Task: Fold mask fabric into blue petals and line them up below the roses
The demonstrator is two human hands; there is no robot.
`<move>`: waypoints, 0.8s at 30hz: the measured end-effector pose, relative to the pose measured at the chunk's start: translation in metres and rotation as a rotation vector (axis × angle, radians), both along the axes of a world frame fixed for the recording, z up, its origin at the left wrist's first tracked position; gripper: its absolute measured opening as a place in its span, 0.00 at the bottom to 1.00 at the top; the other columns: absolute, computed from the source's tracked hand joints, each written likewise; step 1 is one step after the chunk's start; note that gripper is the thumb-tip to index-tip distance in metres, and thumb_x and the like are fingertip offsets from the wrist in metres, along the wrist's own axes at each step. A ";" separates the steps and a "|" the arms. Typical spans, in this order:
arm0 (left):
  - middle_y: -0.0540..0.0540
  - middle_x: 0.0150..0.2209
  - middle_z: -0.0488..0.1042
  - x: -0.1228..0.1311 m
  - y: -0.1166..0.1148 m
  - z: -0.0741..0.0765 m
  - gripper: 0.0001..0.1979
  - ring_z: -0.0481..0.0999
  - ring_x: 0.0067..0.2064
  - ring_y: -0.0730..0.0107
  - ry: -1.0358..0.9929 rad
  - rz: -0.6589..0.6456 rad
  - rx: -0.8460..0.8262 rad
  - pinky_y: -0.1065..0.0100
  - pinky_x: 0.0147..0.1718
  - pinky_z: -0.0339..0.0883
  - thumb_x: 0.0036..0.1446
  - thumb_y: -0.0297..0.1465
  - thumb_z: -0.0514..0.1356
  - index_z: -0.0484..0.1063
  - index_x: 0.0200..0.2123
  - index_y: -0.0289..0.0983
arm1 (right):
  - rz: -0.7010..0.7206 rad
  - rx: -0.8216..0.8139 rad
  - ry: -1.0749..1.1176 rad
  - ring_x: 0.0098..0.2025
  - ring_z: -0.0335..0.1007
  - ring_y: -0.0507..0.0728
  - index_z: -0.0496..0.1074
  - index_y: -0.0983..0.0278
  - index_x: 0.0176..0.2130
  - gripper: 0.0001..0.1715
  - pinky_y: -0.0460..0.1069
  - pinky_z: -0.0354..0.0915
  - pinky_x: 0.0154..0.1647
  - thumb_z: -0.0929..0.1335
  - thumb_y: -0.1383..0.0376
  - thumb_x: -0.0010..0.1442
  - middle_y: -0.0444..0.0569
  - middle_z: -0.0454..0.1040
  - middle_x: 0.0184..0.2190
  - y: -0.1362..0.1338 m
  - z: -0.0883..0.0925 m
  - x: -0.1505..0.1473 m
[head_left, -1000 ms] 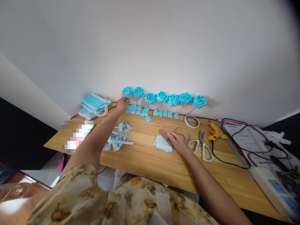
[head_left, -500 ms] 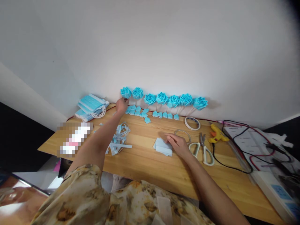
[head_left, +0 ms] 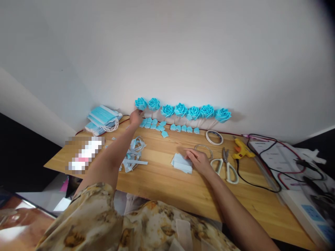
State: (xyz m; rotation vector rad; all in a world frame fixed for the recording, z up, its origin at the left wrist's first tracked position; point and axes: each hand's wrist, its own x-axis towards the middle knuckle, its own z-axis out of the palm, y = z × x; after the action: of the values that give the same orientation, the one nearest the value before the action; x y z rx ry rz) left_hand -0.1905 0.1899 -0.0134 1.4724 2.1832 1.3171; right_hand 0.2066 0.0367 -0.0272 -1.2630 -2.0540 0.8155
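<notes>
My left hand [head_left: 136, 117] is stretched far across the wooden table [head_left: 162, 177] to the wall, fingers closed at the leftmost blue fabric rose [head_left: 140, 103] in a row of several roses [head_left: 193, 112]. Small folded blue petals [head_left: 156, 124] lie just in front of it. My right hand [head_left: 199, 160] rests flat on the table, fingers spread, touching a stack of pale blue cut pieces [head_left: 181, 163].
A pile of blue face masks [head_left: 103, 118] sits back left, and blue trimmings with ear loops [head_left: 133, 156] lie mid-left. Two tape rolls [head_left: 214, 136], scissors [head_left: 226, 166], a yellow glue gun [head_left: 242, 148], cables and a power strip [head_left: 306, 209] fill the right side.
Little has changed; my left hand has stayed at the leftmost rose and my right hand has stayed on the stack. The view shifted slightly.
</notes>
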 end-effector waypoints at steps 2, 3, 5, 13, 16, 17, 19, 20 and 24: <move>0.38 0.38 0.83 -0.007 -0.004 0.001 0.05 0.82 0.46 0.46 -0.024 0.000 0.009 0.56 0.46 0.69 0.56 0.35 0.65 0.76 0.34 0.40 | -0.001 -0.003 -0.006 0.35 0.79 0.59 0.82 0.62 0.49 0.27 0.52 0.70 0.39 0.62 0.50 0.70 0.49 0.84 0.32 0.001 -0.001 0.000; 0.39 0.37 0.82 -0.010 -0.006 0.003 0.05 0.82 0.45 0.47 -0.037 0.012 0.018 0.56 0.46 0.69 0.55 0.33 0.64 0.77 0.35 0.39 | 0.001 0.000 -0.006 0.35 0.79 0.60 0.82 0.62 0.49 0.26 0.52 0.70 0.40 0.62 0.50 0.69 0.49 0.84 0.33 0.001 -0.002 -0.001; 0.40 0.37 0.81 -0.016 -0.013 0.009 0.08 0.81 0.45 0.49 -0.060 0.066 0.049 0.56 0.48 0.70 0.55 0.28 0.60 0.76 0.39 0.39 | 0.009 0.015 -0.001 0.35 0.80 0.60 0.82 0.61 0.48 0.26 0.52 0.70 0.41 0.62 0.50 0.69 0.49 0.84 0.32 0.001 -0.002 -0.002; 0.38 0.58 0.75 -0.001 -0.039 0.049 0.24 0.70 0.63 0.53 0.156 0.068 0.275 0.53 0.67 0.58 0.55 0.18 0.51 0.75 0.52 0.38 | 0.029 0.061 -0.004 0.33 0.79 0.59 0.82 0.62 0.47 0.26 0.52 0.69 0.39 0.62 0.51 0.69 0.49 0.84 0.31 0.000 0.004 -0.006; 0.36 0.58 0.76 0.014 -0.043 0.061 0.25 0.69 0.64 0.51 0.228 0.014 0.253 0.50 0.67 0.58 0.56 0.17 0.48 0.78 0.50 0.36 | 0.022 0.078 -0.001 0.34 0.79 0.60 0.82 0.62 0.46 0.26 0.52 0.69 0.38 0.61 0.51 0.69 0.50 0.84 0.31 0.001 0.002 -0.005; 0.35 0.60 0.74 0.018 -0.044 0.064 0.26 0.68 0.65 0.50 0.230 0.026 0.249 0.50 0.68 0.57 0.56 0.17 0.48 0.78 0.51 0.36 | 0.018 0.082 0.003 0.34 0.79 0.60 0.82 0.62 0.46 0.26 0.52 0.69 0.38 0.61 0.51 0.69 0.50 0.84 0.31 0.002 0.001 -0.005; 0.35 0.64 0.70 0.028 -0.046 0.070 0.28 0.65 0.68 0.50 0.262 0.027 0.247 0.50 0.68 0.56 0.58 0.17 0.47 0.77 0.56 0.36 | 0.017 0.088 0.010 0.34 0.79 0.59 0.82 0.61 0.46 0.26 0.52 0.69 0.38 0.61 0.51 0.69 0.49 0.85 0.31 0.003 -0.001 -0.004; 0.36 0.66 0.69 0.033 -0.046 0.073 0.28 0.64 0.69 0.50 0.292 0.006 0.242 0.50 0.69 0.56 0.60 0.18 0.47 0.76 0.57 0.37 | 0.018 0.090 0.012 0.34 0.79 0.59 0.82 0.61 0.46 0.26 0.52 0.69 0.38 0.61 0.51 0.70 0.49 0.85 0.31 0.004 -0.001 -0.005; 0.37 0.70 0.66 0.052 -0.047 0.080 0.26 0.61 0.71 0.48 0.454 -0.118 0.180 0.48 0.69 0.53 0.65 0.22 0.47 0.77 0.57 0.38 | 0.023 0.088 0.012 0.34 0.79 0.59 0.82 0.62 0.47 0.25 0.51 0.67 0.38 0.61 0.52 0.70 0.49 0.85 0.32 0.004 -0.001 -0.006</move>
State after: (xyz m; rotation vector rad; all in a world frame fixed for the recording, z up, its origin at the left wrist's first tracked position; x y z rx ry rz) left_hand -0.1389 0.1424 0.0664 2.1117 2.2268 1.2643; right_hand 0.2008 0.0403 -0.0280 -1.1853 -2.0754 0.7331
